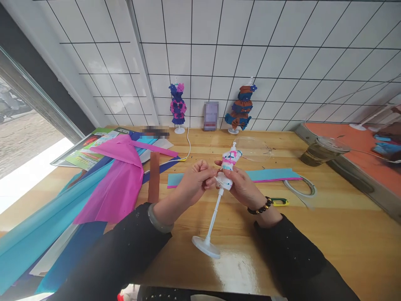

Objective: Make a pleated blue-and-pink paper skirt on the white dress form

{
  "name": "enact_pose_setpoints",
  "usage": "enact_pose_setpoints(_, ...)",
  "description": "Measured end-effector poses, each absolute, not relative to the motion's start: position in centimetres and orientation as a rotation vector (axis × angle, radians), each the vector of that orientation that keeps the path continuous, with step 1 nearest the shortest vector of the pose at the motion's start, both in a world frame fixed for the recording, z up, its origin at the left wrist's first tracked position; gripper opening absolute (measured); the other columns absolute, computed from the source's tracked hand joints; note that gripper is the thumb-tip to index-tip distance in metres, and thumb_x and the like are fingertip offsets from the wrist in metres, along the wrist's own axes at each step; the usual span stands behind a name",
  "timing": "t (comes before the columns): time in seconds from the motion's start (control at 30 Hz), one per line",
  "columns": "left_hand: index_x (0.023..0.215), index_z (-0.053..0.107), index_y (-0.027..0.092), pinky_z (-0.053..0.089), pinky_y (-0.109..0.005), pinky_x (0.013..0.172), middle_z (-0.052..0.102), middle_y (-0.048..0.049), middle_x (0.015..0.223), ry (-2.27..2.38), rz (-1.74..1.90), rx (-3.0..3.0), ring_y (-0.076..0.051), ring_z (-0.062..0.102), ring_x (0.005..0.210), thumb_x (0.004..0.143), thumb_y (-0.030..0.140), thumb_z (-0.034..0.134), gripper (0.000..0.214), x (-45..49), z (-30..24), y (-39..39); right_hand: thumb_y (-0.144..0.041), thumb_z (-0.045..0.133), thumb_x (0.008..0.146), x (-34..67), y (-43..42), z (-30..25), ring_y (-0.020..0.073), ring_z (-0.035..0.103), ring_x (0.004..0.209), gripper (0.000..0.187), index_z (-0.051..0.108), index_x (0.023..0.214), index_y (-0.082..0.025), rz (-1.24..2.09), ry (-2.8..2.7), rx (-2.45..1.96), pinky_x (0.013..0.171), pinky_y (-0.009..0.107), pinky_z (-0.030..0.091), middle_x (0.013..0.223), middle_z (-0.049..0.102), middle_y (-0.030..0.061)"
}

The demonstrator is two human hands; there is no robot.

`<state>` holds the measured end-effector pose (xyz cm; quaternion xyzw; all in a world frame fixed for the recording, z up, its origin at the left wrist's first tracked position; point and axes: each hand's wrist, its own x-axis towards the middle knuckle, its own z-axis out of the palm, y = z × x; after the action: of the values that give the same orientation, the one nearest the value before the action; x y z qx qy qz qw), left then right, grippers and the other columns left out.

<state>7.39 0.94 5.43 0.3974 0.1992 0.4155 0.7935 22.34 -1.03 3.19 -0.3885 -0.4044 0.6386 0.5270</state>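
"What's nearest?"
"The round base (206,246) of a white dress form (230,160). The form leans, its patterned top held between the hands, near the middle of the table."
"And the hands?"
"The left hand (198,179) is drawn in to a narrow pinch at its waist; I can't tell if anything's between the fingers. The right hand (246,184) wraps its right side."
"Which step?"
"Fine work at the waist, I'd judge; the next move calls for a steady right-hand hold."
"Beyond?"
"A blue-and-pink strip (272,174), then two dressed figures (178,104) by the wall."
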Motion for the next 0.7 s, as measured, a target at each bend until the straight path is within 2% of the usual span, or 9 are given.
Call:
enact_pose_setpoints(0.17, 0.062, 0.023, 0.018, 0.021, -0.016, 0.042, 0.026, 0.0107, 0.045, 0.472, 0.965, 0.717, -0.001, 0.027, 0.039, 0.072, 0.011, 0.061, 0.041, 6.5, 6.1, 2.1, -0.036, 0.060, 0.076, 22.7, -1.1, 3.3, 0.0149, 0.060, 0.065, 0.037, 0.058, 0.110, -0.022, 1.575, -0.995, -0.820, 0.064, 0.030, 0.046, 0.081, 0.066, 0.0014)
enact_pose_setpoints(0.23, 0.061, 0.023, 0.018, 0.019, -0.015, 0.041, 0.024, 0.0108, 0.048, 0.512, 1.137, 0.688, 0.000, 0.025, 0.039, 0.069, 0.009, 0.064, 0.043, 5.5, 6.7, 3.2, -0.036, 0.058, 0.077, 22.9, -1.0, 3.4, 0.0145, 0.060, 0.063, 0.040, 0.056, 0.113, -0.021, 1.605, -0.997, -0.813, 0.062, 0.030, 0.045, 0.084, 0.067, 0.0029)
enact_pose_setpoints(0.37, 0.075, 0.040, 0.019, 0.023, -0.016, 0.041, 0.033, 0.0103, 0.055, 0.595, 1.164, 0.997, -0.001, 0.030, 0.040, 0.071, 0.023, 0.069, 0.029, 4.2, 7.4, 4.3, -0.038, 0.056, 0.076, 23.2, -0.7, 3.4, 0.0150, 0.060, 0.067, 0.040, 0.055, 0.113, -0.020, 1.599, -0.935, -0.844, 0.063, 0.030, 0.045, 0.096, 0.068, 0.0071)
enact_pose_setpoints(0.43, 0.084, 0.049, 0.020, 0.024, -0.018, 0.041, 0.036, 0.0100, 0.053, 0.706, 1.101, 1.236, -0.003, 0.031, 0.040, 0.072, 0.033, 0.068, 0.026, 4.3, 7.4, 4.0, -0.039, 0.055, 0.076, 23.2, -0.6, 3.5, 0.0150, 0.060, 0.068, 0.039, 0.056, 0.110, -0.021, 1.584, -0.915, -0.857, 0.063, 0.029, 0.046, 0.094, 0.068, 0.0066)
enact_pose_setpoints(0.5, 0.086, 0.058, 0.018, 0.025, -0.020, 0.042, 0.038, 0.0082, 0.050, 0.820, 0.981, 1.470, -0.004, 0.032, 0.041, 0.073, 0.042, 0.064, 0.028, 4.6, 7.3, 3.4, -0.042, 0.055, 0.076, 23.2, -0.6, 3.6, 0.0149, 0.060, 0.066, 0.038, 0.056, 0.109, -0.022, 1.563, -0.915, -0.881, 0.062, 0.029, 0.047, 0.084, 0.068, 0.0044)
enact_pose_setpoints(0.6, 0.076, 0.065, 0.015, 0.026, -0.021, 0.046, 0.046, 0.0032, 0.052, 0.900, 0.822, 1.726, -0.007, 0.037, 0.047, 0.080, 0.051, 0.052, 0.038, 5.1, 7.3, 2.6, -0.045, 0.054, 0.075, 23.1, -0.7, 3.7, 0.0158, 0.059, 0.064, 0.039, 0.057, 0.108, -0.023, 1.539, -0.933, -0.926, 0.061, 0.029, 0.047, 0.075, 0.067, 0.0030)
enact_pose_setpoints(0.7, 0.075, 0.068, 0.016, 0.034, -0.023, 0.056, 0.059, -0.0010, 0.067, 0.863, 0.825, 1.936, -0.011, 0.047, 0.060, 0.087, 0.048, 0.041, 0.043, 5.3, 7.5, 2.0, -0.046, 0.056, 0.074, 23.0, -0.6, 3.4, 0.0163, 0.059, 0.065, 0.040, 0.057, 0.107, -0.023, 1.526, -0.906, -0.943, 0.061, 0.030, 0.047, 0.077, 0.067, 0.0029)
